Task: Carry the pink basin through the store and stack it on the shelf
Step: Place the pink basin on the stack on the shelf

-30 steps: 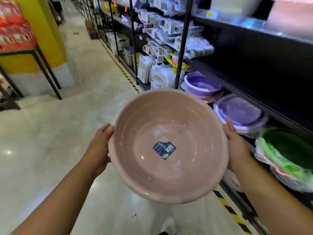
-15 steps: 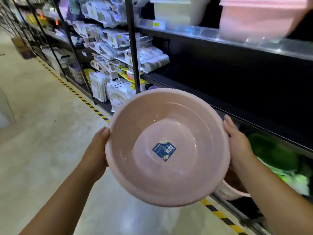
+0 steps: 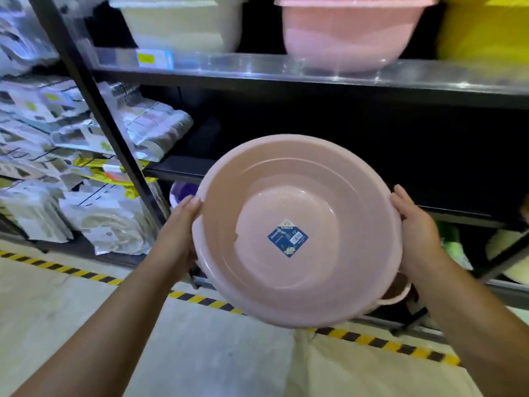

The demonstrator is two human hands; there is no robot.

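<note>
I hold a round pink basin (image 3: 297,196) in front of me, its opening tilted toward the camera and a blue sticker (image 3: 288,238) on its bottom. My left hand (image 3: 179,233) grips its left rim and my right hand (image 3: 416,227) grips its right rim. The basin hangs in front of a black store shelf (image 3: 286,90), level with the dark middle tier. Behind its lower right edge, another pinkish basin (image 3: 398,295) peeks out on the bottom tier.
The top tier carries a white tub (image 3: 183,24), a pink tub (image 3: 349,32) and a yellow one (image 3: 483,27). Packaged goods (image 3: 86,173) fill the bay to the left of a black upright (image 3: 94,104). Yellow-black tape (image 3: 200,299) runs along the shelf base on the pale floor.
The view has swung from looking down the aisle to facing the shelf. The basin stays in both hands and now sits closer to the shelf, in front of the middle tier.
</note>
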